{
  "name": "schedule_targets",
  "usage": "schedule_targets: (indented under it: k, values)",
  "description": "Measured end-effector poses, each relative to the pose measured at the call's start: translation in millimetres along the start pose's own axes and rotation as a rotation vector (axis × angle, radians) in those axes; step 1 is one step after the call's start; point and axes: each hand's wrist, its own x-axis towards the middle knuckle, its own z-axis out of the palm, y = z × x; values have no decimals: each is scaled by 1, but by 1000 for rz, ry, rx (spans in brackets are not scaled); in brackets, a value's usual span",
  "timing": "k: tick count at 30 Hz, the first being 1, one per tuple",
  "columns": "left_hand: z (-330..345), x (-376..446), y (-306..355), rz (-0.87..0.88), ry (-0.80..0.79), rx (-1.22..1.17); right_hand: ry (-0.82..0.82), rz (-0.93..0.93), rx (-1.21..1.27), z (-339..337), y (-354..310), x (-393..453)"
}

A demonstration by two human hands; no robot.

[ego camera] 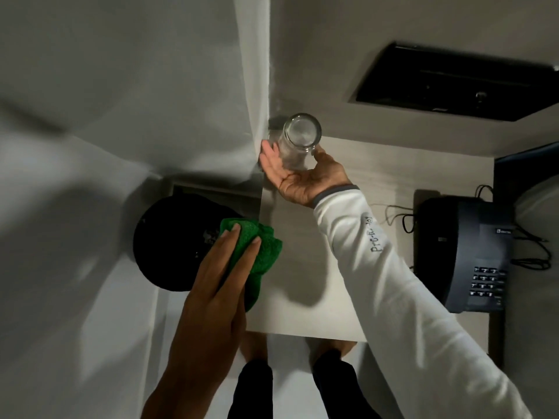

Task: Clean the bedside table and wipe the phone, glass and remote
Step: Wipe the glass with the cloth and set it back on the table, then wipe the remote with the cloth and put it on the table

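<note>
From my head camera, my right hand, in its white sleeve, cradled the clear glass loosely in an upturned palm, fingers half curled around it, above the far left corner of the bedside table beside the curtain. My left hand lay nearer and to the left, fingers pressed over the bunched green cloth at the table's left edge, next to a black bin. The phone sat well apart on the right.
</note>
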Motion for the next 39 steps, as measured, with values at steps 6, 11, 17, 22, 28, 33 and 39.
schedule_targets:
  k: [6, 11, 17, 22, 28, 33, 39]
  values:
    - [6, 12, 11, 37, -27, 46, 106, -6, -235, 8, -5, 7]
    - [4, 18, 20, 53, -24, 67, 161, -65, -443, 3, -7, 5]
    - [-5, 25, 50, 201, -49, 111, 555, -1304, -1814, -81, -9, -68]
    - [3, 43, 112, 401, -115, 191, 1000, -1677, -1961, -141, -26, -146]
    - [38, 51, 223, 801, -143, 267, 1347, -1721, -1640, -186, -47, -257]
    - [100, 21, 329, 1159, -199, 214, 1603, -1716, -1215, -265, -60, -357]
    - [171, -50, 419, 1374, -324, 128, 1912, -1573, -761, -373, -57, -438]
